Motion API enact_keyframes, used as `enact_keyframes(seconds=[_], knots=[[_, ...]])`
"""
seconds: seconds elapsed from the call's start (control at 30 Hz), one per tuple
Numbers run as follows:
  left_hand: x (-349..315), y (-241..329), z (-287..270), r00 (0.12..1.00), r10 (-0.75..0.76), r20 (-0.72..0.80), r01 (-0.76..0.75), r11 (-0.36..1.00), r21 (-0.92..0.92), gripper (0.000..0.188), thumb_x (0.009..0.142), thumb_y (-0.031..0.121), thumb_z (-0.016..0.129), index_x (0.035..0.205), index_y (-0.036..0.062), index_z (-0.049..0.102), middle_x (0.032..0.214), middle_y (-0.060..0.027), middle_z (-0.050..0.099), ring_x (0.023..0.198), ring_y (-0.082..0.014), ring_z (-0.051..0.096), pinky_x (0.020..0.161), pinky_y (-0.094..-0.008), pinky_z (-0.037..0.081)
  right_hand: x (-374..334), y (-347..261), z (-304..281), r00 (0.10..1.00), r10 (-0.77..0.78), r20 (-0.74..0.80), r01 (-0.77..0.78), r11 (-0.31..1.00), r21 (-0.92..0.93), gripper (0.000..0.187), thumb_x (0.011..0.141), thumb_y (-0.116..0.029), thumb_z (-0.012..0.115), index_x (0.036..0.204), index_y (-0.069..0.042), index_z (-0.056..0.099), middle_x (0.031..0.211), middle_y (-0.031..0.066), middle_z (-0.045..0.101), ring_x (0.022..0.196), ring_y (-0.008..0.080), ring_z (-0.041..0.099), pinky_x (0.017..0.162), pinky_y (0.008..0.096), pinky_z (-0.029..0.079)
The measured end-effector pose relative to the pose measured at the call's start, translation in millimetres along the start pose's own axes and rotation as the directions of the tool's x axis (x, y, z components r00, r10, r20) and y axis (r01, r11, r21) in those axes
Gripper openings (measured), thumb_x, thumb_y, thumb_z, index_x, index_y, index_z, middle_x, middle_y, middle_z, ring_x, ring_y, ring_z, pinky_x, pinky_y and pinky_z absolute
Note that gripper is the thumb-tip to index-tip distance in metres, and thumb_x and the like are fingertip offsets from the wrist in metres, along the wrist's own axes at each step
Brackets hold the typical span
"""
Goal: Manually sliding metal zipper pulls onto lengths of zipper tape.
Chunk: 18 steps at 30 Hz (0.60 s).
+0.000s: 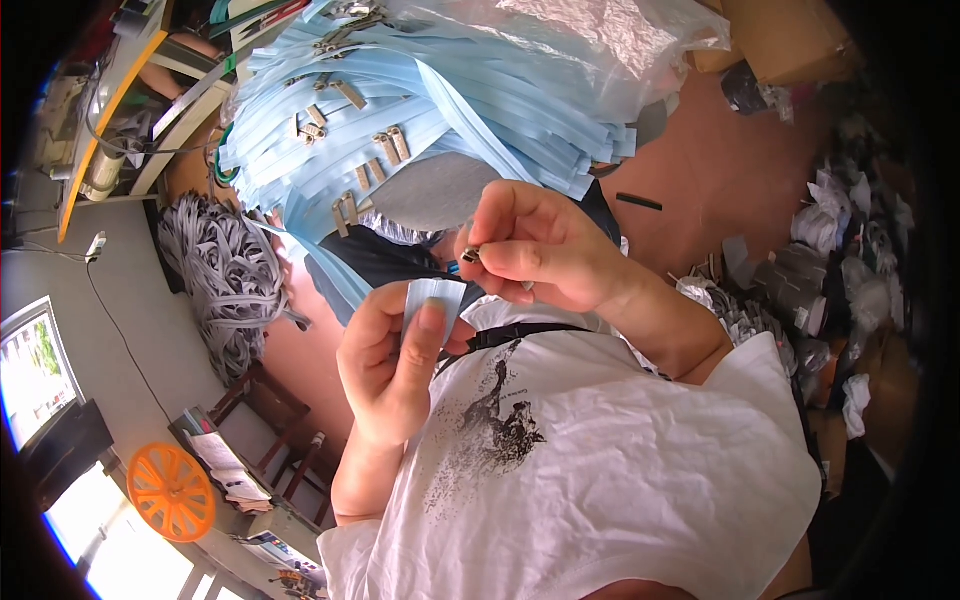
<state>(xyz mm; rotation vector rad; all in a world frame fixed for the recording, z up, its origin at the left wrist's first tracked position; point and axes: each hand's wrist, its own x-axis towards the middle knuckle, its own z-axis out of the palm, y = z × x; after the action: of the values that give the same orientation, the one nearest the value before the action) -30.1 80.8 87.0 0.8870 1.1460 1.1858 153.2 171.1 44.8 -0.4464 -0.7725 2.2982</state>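
My left hand (pixel 382 380) is closed on the end of a light blue zipper tape (pixel 437 291), with the thumb pressed flat over it. Just to the right and a little higher, my right hand (pixel 560 250) pinches a small metal zipper slider (pixel 470 255) between thumb and fingers. Slider and tape are apart. Beyond both hands lies a big heap of light blue zipper tapes (pixel 500 115). Several metal sliders with long pull tabs (pixel 392 146) rest on its near left part. A grey rounded surface (pixel 430 190) shows under the tapes.
Grey zipper tape (pixel 225 285) is piled on the floor at left, near a brown wooden chair (pixel 268 405) and an orange wheel (pixel 170 492). Another person's arm (pixel 160 80) shows by the upper-left bench. Clear plastic (pixel 620 30) covers the heap's far side; bags and scraps (pixel 810 280) crowd the right.
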Motion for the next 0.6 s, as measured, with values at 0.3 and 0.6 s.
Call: enact_keyframes(seconds=[0.3, 0.6], knots=[[0.7, -1.5, -2.2, 0.997, 0.070, -0.024, -0.071, 0.997, -0.017, 0.021, 0.099, 0.010, 0.054, 0.110, -0.0067, 0.055, 0.084, -0.0097, 0.068, 0.071, -0.0107, 0.062, 0.068, -0.0234, 0.051, -0.5, -5.2, 11.3, 1.000, 0.000, -0.004, 0.000, 0.998, -0.061, 0.015, 0.098, -0.016, 0.057, 0.106, -0.004, 0.057, 0.089, 0.0065, 0.062, 0.062, 0.0035, 0.048, 0.043, 0.0157, 0.031], [-1.9, 0.1, -5.4, 0.998, 0.061, -0.022, -0.061, 0.998, -0.003, 0.019, 0.099, 0.010, 0.053, 0.109, -0.0060, 0.055, 0.084, -0.0095, 0.067, 0.071, -0.0104, 0.062, 0.069, -0.0232, 0.051, -0.4, -4.0, 3.2, 0.998, 0.038, 0.056, -0.042, 0.997, 0.070, 0.018, 0.099, -0.019, 0.056, 0.110, -0.005, 0.060, 0.095, 0.0051, 0.063, 0.062, 0.0042, 0.046, 0.051, 0.0155, 0.034]])
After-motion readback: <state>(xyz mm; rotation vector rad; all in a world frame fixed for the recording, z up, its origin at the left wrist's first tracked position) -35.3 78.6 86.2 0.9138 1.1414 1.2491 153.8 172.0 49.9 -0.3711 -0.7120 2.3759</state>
